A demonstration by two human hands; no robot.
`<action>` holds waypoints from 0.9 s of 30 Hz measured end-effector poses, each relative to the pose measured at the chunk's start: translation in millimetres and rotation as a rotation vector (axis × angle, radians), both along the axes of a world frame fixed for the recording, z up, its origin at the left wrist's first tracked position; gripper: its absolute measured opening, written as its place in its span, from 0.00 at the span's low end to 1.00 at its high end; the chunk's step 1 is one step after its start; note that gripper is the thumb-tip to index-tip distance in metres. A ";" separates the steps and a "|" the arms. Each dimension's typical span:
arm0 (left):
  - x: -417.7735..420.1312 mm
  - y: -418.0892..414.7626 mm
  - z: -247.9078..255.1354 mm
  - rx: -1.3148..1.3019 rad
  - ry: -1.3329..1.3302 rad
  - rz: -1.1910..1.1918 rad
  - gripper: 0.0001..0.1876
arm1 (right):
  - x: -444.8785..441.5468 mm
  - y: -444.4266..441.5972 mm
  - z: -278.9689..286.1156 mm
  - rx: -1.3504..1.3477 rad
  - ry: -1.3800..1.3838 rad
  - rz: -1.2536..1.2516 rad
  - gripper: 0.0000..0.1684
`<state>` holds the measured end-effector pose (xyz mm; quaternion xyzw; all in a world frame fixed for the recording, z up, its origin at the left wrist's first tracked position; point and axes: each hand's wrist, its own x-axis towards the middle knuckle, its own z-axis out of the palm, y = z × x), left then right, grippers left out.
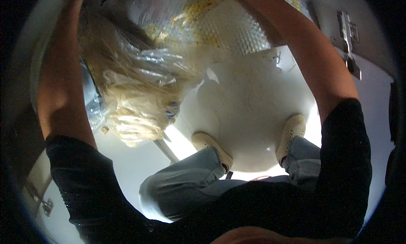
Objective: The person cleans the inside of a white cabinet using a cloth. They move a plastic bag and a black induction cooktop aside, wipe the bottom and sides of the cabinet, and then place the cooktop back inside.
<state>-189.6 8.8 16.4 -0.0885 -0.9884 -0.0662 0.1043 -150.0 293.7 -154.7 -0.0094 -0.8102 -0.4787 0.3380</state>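
Note:
Both my hands are past the top edge, out of view; only my forearms reach up there, the left one along the left side and the right one across the upper right. Between them a crumpled transparent plastic bag (142, 85) bulges, with tan material showing through and a small blue patch low on its right side. Above it lies a dimpled, shiny sheet (234, 31), its material uncertain. Yellow-brown scraps or stains (190, 18) are spread over it. Motion or poor light blurs the upper part.
A pale floor (250, 117), marked with smudges, lies under my cream clogs (211, 147). Bluish transparent plastic (92, 101) is beside my left forearm, near a small tan bit (104, 129). Metal latches (349, 41) (46, 206) are fixed to pale panels at both sides.

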 end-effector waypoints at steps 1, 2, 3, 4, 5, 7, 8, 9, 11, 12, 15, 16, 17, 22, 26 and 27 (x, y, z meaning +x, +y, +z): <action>-10.4 -5.0 -3.2 -0.016 -0.009 -0.006 0.15 | -3.2 1.5 -6.8 -0.660 -0.380 0.562 0.08; -18.8 -10.4 -6.3 -0.025 -0.019 -0.007 0.15 | 3.9 4.8 9.7 -0.759 -0.443 0.645 0.08; -12.7 -30.1 -10.3 -0.063 -0.047 0.038 0.15 | 22.6 -3.9 33.8 -0.882 -0.539 0.772 0.09; -15.7 -36.9 -6.7 -0.074 -0.052 0.046 0.15 | 30.7 -1.5 56.3 -0.979 -0.599 0.866 0.09; -14.7 -41.8 -3.8 -0.084 -0.055 0.056 0.15 | 29.1 -3.5 58.0 -0.971 -0.578 0.877 0.10; -56.0 -29.3 -32.9 -0.037 -0.065 -0.024 0.15 | 21.5 9.1 46.0 -0.915 -0.517 0.794 0.12; -69.1 -25.4 -34.2 -0.040 -0.072 -0.047 0.15 | 19.3 12.5 46.0 -0.870 -0.515 0.788 0.12; -65.8 -32.1 -26.7 -0.063 -0.077 -0.025 0.15 | 20.9 7.7 51.1 -0.828 -0.520 0.821 0.13; -57.4 -44.3 -13.4 -0.101 -0.088 0.013 0.15 | 26.4 -0.3 66.6 -0.730 -0.606 0.788 0.14; -66.2 -42.5 -23.3 -0.085 -0.095 0.000 0.15 | 28.7 -0.4 79.1 -0.651 -0.687 0.684 0.15; -86.2 -36.3 -37.1 -0.068 -0.113 -0.028 0.15 | 22.7 -2.5 71.0 -0.824 -0.694 0.629 0.18; -83.4 -38.8 -31.0 -0.078 -0.118 -0.017 0.15 | 21.3 -4.2 69.0 -0.955 -0.654 0.670 0.19; -81.1 -39.0 -26.9 -0.087 -0.121 -0.010 0.15 | 21.0 -3.0 70.3 -0.931 -0.664 0.686 0.20; -91.5 -30.7 -38.9 -0.069 -0.145 -0.045 0.15 | 20.1 0.4 75.7 -0.810 -0.796 0.583 0.24; -83.3 -30.8 -32.8 -0.078 -0.155 -0.041 0.15 | 20.8 -3.2 69.5 -0.895 -0.698 0.633 0.24; -80.7 -30.1 -30.1 -0.078 -0.153 -0.041 0.15 | 21.5 -5.1 62.3 -0.816 -0.646 0.642 0.25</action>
